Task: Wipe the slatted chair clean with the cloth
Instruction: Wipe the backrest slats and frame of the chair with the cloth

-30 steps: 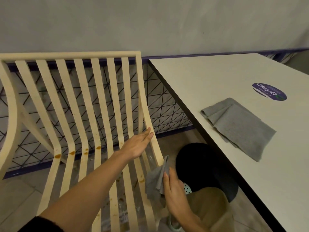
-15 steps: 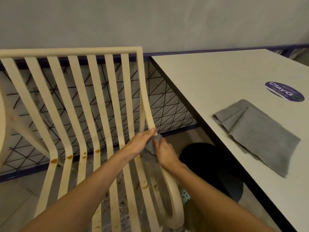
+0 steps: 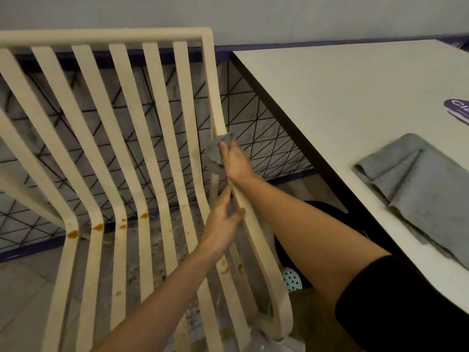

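- While the right hand (image 3: 234,161) closes its fingers on the grey cloth (image 3: 215,154), it presses it to the slatted chair's (image 3: 162,153) rightmost slat, mid-backrest.
- Lower down, the left hand (image 3: 223,219) pinches that same slat.
- Orange stains (image 3: 97,227) dot the slats' bend.
- A second grey cloth (image 3: 426,189) lies on the white table (image 3: 342,97) beside the chair.

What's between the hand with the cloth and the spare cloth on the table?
In the head view, only wire fence and bare tabletop lie between the right hand gripping its cloth and the spare cloth.
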